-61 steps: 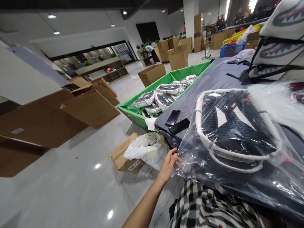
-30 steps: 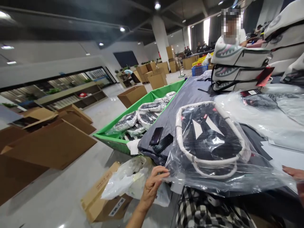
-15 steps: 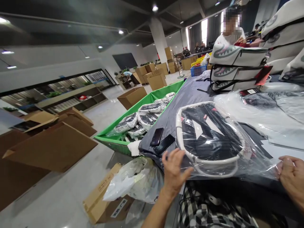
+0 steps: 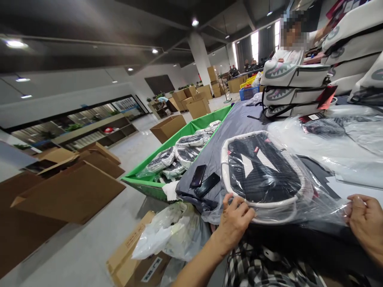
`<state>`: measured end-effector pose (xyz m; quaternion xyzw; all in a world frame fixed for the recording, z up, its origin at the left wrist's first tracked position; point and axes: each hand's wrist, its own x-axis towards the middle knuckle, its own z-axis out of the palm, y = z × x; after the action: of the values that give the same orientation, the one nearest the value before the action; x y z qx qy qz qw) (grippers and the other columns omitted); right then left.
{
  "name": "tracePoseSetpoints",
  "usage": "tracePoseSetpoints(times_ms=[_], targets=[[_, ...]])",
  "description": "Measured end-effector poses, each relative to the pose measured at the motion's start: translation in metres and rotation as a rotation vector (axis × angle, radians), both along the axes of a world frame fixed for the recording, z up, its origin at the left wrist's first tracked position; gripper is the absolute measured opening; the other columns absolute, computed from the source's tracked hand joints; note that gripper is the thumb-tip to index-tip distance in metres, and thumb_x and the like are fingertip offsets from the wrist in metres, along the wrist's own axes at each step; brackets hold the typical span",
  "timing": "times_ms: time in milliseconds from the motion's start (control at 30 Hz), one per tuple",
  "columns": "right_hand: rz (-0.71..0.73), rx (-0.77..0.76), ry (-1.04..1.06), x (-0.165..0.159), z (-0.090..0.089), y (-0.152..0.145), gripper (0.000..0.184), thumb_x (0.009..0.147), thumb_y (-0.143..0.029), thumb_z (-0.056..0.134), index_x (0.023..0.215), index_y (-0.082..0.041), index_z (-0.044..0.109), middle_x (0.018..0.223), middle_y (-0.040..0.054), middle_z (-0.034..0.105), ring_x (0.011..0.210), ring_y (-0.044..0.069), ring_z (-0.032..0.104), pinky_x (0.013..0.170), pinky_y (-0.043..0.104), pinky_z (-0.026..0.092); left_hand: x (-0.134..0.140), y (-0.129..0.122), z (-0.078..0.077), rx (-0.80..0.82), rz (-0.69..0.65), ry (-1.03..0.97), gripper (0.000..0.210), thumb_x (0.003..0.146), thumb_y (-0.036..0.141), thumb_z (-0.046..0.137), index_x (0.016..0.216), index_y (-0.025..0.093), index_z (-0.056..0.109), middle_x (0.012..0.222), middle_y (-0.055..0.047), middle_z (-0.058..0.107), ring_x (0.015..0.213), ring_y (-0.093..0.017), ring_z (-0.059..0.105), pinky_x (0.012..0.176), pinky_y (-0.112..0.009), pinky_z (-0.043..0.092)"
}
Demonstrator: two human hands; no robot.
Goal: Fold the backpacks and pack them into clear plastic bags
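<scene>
A black backpack with white edging and two white panels lies flat on the dark-covered table, inside a clear plastic bag. The curled fingers of my left hand grip the bag at the backpack's lower left corner. On the right, my right hand pinches the bag's loose end between thumb and fingers. Two dark phones, one beside the other, rest just left of the backpack.
Beyond the table's left edge, a green-sided bin holds several bagged backpacks. White shark-mouth backpacks are stacked at the back right, near a person. Cardboard boxes and a white plastic sack stand on the left.
My left hand has moved right and its spread fingers have closed on the plastic bag. My right hand still holds the bag's end. The person behind has raised an arm.
</scene>
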<state>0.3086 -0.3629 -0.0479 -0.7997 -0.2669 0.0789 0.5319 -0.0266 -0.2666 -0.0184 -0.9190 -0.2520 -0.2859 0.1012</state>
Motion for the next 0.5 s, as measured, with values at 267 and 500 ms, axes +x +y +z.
tracePoseSetpoints(times_ms=[267,500], targets=[[-0.083,-0.113,-0.119,0.011,0.006,0.002,0.029,0.074,-0.055,0.040,0.085,-0.030,0.047,0.063,0.0021,0.057,0.059,0.028,0.060,0.074,0.045,0.048,0.004,0.051,0.017,-0.726,-0.064,0.023,0.025,0.099,0.034,0.061,0.081,0.022,0.074,0.097,-0.002,0.061,0.100,-0.018,0.055,0.093,-0.035,0.041],[-0.003,-0.156,-0.067,0.022,0.000,0.017,0.038,0.062,-0.057,0.042,0.084,-0.029,0.054,0.073,0.0056,0.064,0.067,0.029,0.063,0.071,0.043,0.047,0.005,0.059,0.019,-0.975,-0.108,-0.007,0.035,0.099,0.040,0.057,0.073,0.023,0.074,0.090,-0.002,0.063,0.098,-0.019,0.057,0.093,-0.033,0.041]])
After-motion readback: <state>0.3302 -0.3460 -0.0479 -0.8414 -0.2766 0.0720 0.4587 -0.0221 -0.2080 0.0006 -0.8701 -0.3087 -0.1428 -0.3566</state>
